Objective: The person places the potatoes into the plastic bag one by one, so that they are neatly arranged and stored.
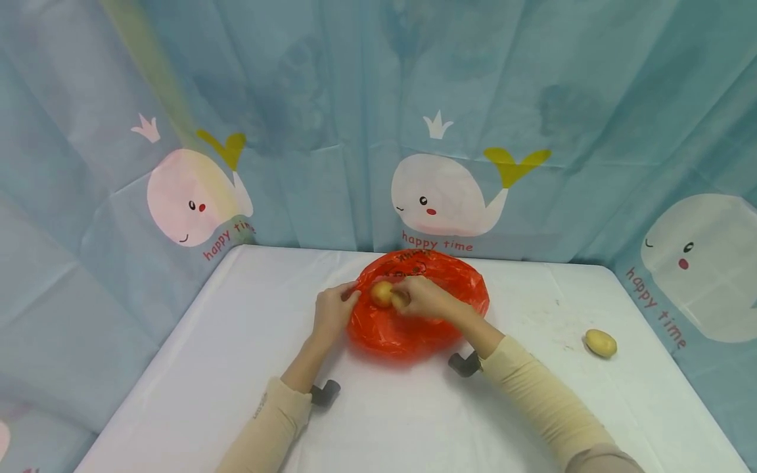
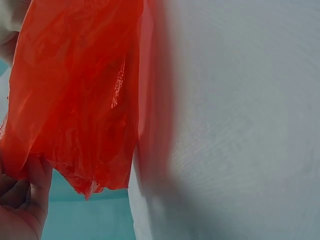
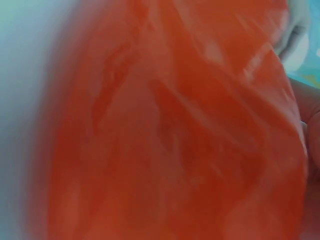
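Observation:
A red plastic bag [image 1: 384, 332] stands with its mouth spread wide on the table. My left hand [image 1: 334, 309] pinches the left rim of the bag; in the left wrist view, the thumb and fingers [image 2: 39, 185] grip its edge. Over the bag's mouth, my right hand [image 1: 421, 297] holds a yellowish potato [image 1: 400, 301], partly covered by the fingers. Just left of it another potato [image 1: 382, 293] shows inside the bag. The right wrist view is mostly filled by blurred red plastic [image 3: 175, 150], with part of the right hand [image 3: 312, 135] at its right edge.
One more potato [image 1: 600, 343] lies on the right of the white-covered table [image 1: 378, 420]. Blue curtains [image 1: 331, 98] with whale prints surround the table's back and sides. Dark wrist-mounted cameras [image 1: 464, 364] protrude beneath both wrists near the tabletop.

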